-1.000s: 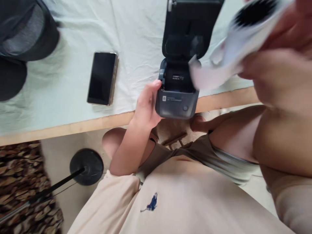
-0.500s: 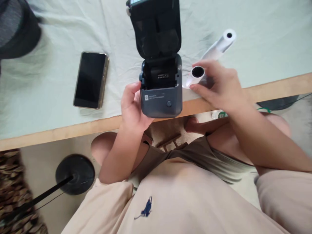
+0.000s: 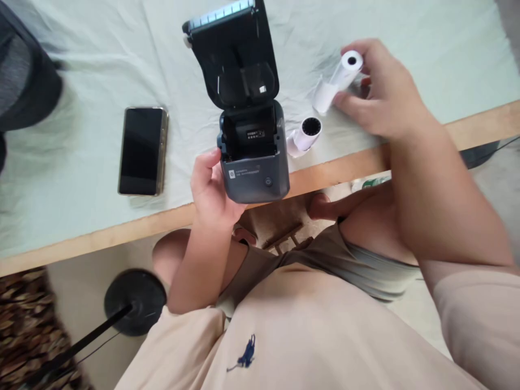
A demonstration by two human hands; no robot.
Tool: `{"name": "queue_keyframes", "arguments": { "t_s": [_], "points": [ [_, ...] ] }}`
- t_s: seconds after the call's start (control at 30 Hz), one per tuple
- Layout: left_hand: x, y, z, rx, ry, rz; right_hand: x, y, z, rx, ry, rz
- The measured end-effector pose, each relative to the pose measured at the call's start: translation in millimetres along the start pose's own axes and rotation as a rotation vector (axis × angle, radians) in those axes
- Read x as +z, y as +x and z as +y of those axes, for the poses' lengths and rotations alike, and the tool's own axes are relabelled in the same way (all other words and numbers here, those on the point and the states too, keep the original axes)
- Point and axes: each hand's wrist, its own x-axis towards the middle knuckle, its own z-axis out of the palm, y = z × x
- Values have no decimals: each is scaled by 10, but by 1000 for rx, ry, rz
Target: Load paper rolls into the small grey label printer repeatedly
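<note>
The left arm (image 3: 199,265) goes forward from the body, and the left hand (image 3: 213,189) is bent in a grip, its thumb pointing inward and other fingers hidden. The right arm (image 3: 442,200) reaches farther out, with the right hand (image 3: 388,95) back upward, thumb and fingers curved around.

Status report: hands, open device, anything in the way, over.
Left hand holding grey device. Right hand around white roll, grip unclear. Device lid open. Black-ended roll on cloth between right hand and device.
</note>
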Motion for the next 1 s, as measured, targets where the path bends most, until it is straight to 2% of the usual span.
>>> {"name": "queue_keyframes", "arguments": {
  "t_s": [0.07, 0.13, 0.2, 0.23, 0.3, 0.37, 0.4, 0.43, 0.47, 0.53, 0.57, 0.63, 0.7, 0.77, 0.87, 1.0],
  "points": [
    [-25, 14, -11, 5, -19, -32, 71, 39, -52, 25, 48, 36],
    [-39, 24, -20, 4, -48, -65, 92, 44, -147, 13, 185, 153],
    [-38, 24, -23, 0, -44, -63, 32, 16, -257, 8, 450, 249],
    [-33, 21, -22, -3, -37, -52, -28, -6, -312, 14, 603, 252],
    [-22, 9, -19, -7, -26, -42, -180, -49, -410, 55, 826, 88],
    [-15, -7, -17, -1, -33, -58, -309, -75, -496, 137, 865, -202],
    [-14, -15, -18, 5, -41, -68, -341, -82, -538, 199, 868, -282],
    [-16, -22, -19, 10, -47, -72, -346, -87, -585, 268, 880, -295],
    [-19, -26, -21, 9, -50, -70, -324, -95, -639, 330, 900, -253],
    [-27, -27, -27, 4, -55, -49, -227, -135, -781, 368, 924, -99],
    [-30, -24, -32, -4, -52, -40, -170, -171, -869, 331, 915, -24],
    [-30, -12, -49, -1, -39, -37, -78, -272, -1064, 158, 877, 73],
    [-18, -3, -72, 12, -20, -47, -39, -389, -1244, -96, 814, 75],
    [6, -5, -93, 32, -15, -46, -40, -489, -1371, -279, 649, 22],
    [47, -29, -109, 45, -52, -34, -30, -578, -1439, -375, 325, 10],
    [61, -62, -115, 13, -61, -8, 107, -603, -1377, -502, -71, 94]
  ]
}}
